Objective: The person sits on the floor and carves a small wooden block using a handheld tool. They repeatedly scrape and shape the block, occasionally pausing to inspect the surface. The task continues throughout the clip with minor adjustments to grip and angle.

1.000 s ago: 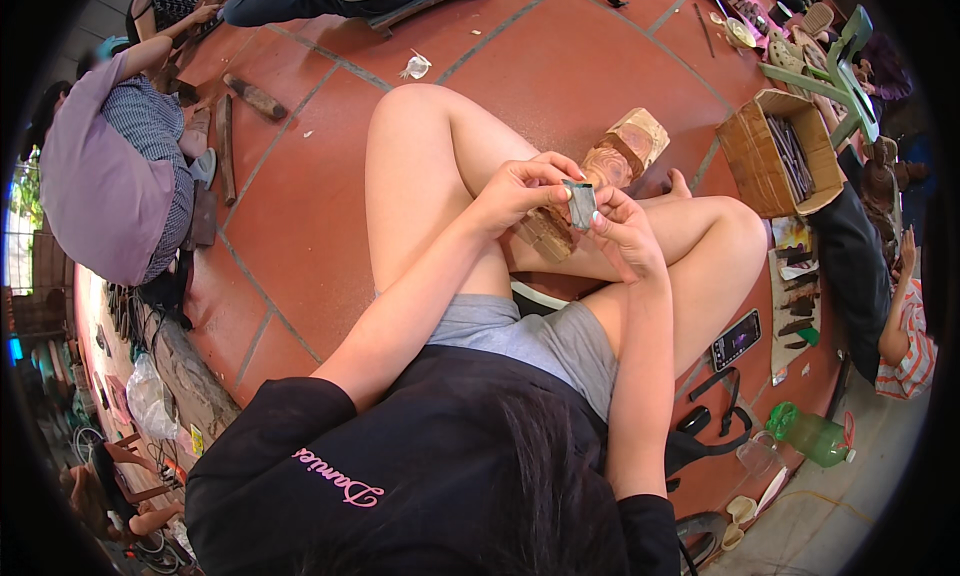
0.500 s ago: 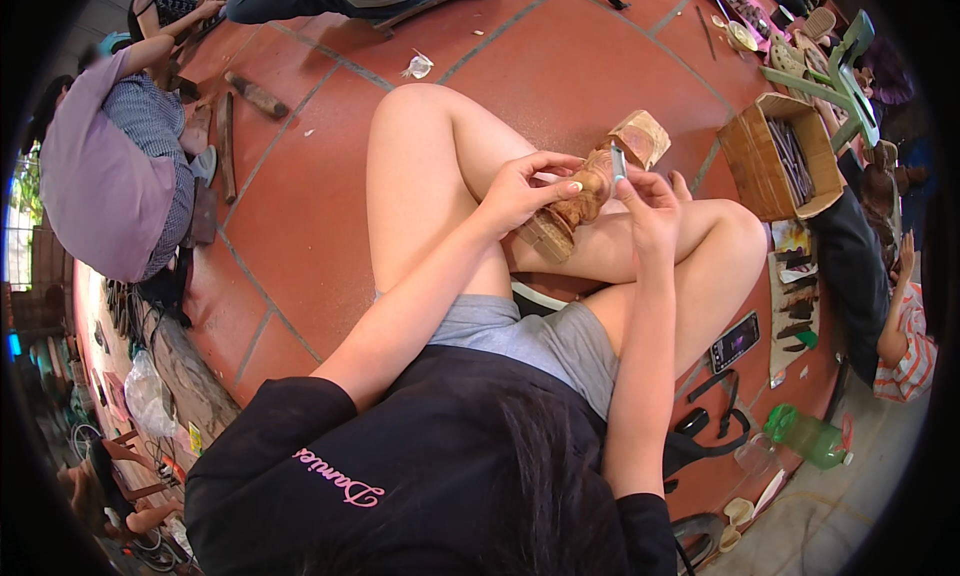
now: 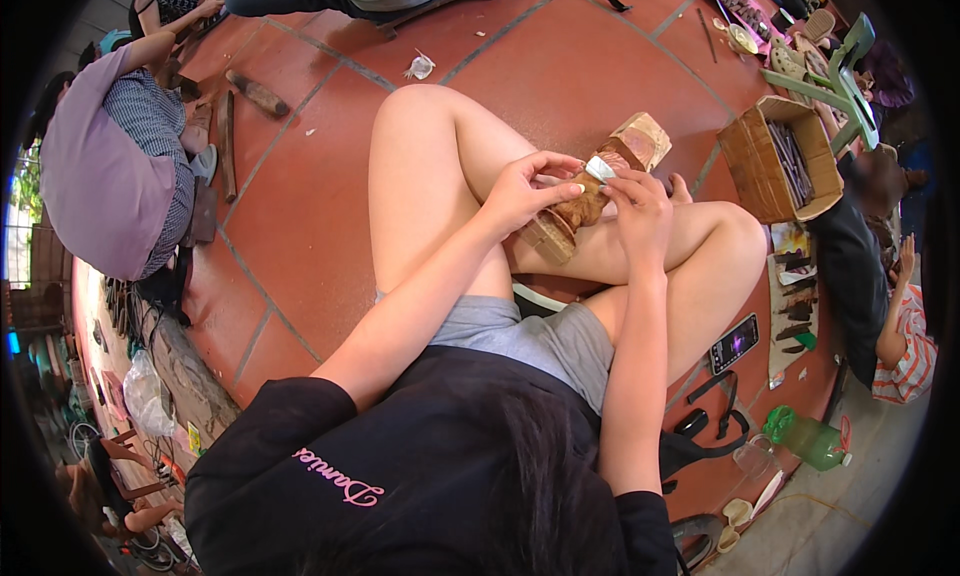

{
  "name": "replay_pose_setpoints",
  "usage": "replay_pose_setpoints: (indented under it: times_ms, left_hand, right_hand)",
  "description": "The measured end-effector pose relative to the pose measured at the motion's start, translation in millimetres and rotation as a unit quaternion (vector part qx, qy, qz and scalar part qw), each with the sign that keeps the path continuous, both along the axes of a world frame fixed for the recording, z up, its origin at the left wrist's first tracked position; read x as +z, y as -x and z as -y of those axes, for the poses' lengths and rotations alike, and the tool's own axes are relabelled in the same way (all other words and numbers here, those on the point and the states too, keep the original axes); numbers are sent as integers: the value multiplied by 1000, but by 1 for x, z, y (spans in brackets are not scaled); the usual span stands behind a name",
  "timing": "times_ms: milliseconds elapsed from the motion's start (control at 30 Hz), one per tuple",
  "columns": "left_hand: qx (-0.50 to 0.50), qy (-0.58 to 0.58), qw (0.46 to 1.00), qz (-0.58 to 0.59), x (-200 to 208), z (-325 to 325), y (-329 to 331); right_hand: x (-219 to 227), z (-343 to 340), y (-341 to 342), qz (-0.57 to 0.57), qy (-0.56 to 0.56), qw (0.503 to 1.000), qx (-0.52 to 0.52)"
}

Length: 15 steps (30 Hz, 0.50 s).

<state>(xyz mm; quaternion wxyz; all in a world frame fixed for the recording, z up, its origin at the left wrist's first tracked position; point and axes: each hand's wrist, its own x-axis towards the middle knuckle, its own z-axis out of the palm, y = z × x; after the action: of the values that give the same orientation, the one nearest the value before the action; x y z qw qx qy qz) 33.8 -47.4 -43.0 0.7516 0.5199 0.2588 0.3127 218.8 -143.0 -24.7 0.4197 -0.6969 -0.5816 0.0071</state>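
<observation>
Head view, carving: we see the carving (image 3: 578, 212) lying over the leg (image 3: 600, 264), in front of our lap and between our two hands.
Long axis: slanted, from a blocky end near us on the left to another blocky end farther off on the right.
Left hand: our left hand (image 3: 522, 190) comes in from the left, its thumb and fingers curved onto the carving's left flank; it is partly closed there, though we cannot tell how firmly it grips.
Right hand: our right hand (image 3: 642, 208) is on the right side, its fingertips closed in a pinch on the sheet (image 3: 600, 168).
Sheet to wood: the pale sheet lies over the carving's upper middle, beyond our left thumb, and seems to touch it.
Nearer hand: the left is nearer the close end, the right nearer the far end.
Since half a second ago: the sheet stood edge-up then; now we have it tipped flat, farther left and nearer our left fingers.
Since one second ago: both our hands held the sheet then; now only the right does, and the left is at the wood.
</observation>
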Motion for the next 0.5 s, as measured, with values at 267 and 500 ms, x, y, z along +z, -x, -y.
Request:
replay_pose_setpoints:
  times_ms: [267,500]
  left_hand:
    - [-3,-11,1000,-10,-2,-1,0]
    - [-6,-7,1000,-10,-2,-1,1]
  right_hand:
    - [6,0,-1,-34,15,999,-39]
    - [9,-2,-2,-78,36,996,-6]
